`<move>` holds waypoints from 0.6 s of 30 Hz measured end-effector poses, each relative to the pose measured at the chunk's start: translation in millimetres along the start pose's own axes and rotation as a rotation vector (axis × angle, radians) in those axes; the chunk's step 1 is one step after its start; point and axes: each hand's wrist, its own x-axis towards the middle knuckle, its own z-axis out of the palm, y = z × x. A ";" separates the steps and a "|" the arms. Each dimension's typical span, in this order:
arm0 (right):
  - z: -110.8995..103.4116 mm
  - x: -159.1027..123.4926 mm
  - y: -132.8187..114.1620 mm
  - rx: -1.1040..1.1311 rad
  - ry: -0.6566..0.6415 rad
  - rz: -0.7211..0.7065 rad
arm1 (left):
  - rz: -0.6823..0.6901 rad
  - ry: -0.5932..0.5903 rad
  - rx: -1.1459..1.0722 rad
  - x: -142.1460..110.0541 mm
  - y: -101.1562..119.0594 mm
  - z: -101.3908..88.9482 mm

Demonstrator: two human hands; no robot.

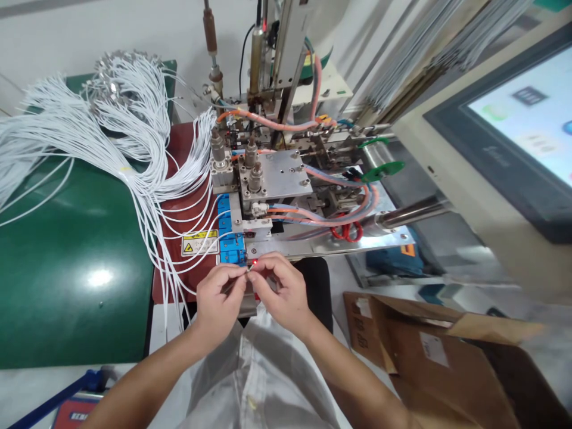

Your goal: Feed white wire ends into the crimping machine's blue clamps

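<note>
Head view: the left hand [221, 298] and right hand [281, 292] meet fingertip to fingertip; each grip is a nearly closed pinch of thumb and forefinger on one thin cable end [251, 268]. The short showing piece lies between the two grips, its long axis slanting from near left to far right, about equally close to both hands. A red light spot [254, 262] glows at its far side. The row of blue clamps [231, 247] sits just beyond the hands, slightly left, nearer the left hand. Farther left, white cables [145, 196] spread over a maroon board [181, 140] and the green bench [75, 286].

A warning label [199, 243] on the board has a yellow triangle and reads "小心"; its smaller print is blurred. On the right, lettering on the screen [527, 125] frame and writing on the cardboard box [429, 369] are illegible.
</note>
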 end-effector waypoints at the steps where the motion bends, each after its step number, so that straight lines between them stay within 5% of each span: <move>1: -1.4 0.6 0.3 0.006 -0.034 0.030 | 0.032 -0.013 0.031 0.9 0.6 -2.0; 7: -18.2 12.9 -3.9 -0.054 -0.322 0.074 | 0.255 -0.264 0.213 11.4 7.6 -23.8; 10: -19.3 17.0 -7.5 -0.111 -0.407 -0.045 | 0.163 -0.441 0.278 18.2 11.1 -31.0; 12: -12.1 15.0 -8.3 -0.071 -0.277 -0.035 | -0.005 -0.407 0.192 19.9 11.1 -29.5; 15: 4.0 7.0 -6.3 0.127 -0.020 0.191 | -0.206 -0.218 -0.040 17.2 7.5 -20.4; 18: 13.8 0.2 -2.9 0.266 0.043 0.336 | -0.273 -0.090 -0.170 12.8 3.8 -11.9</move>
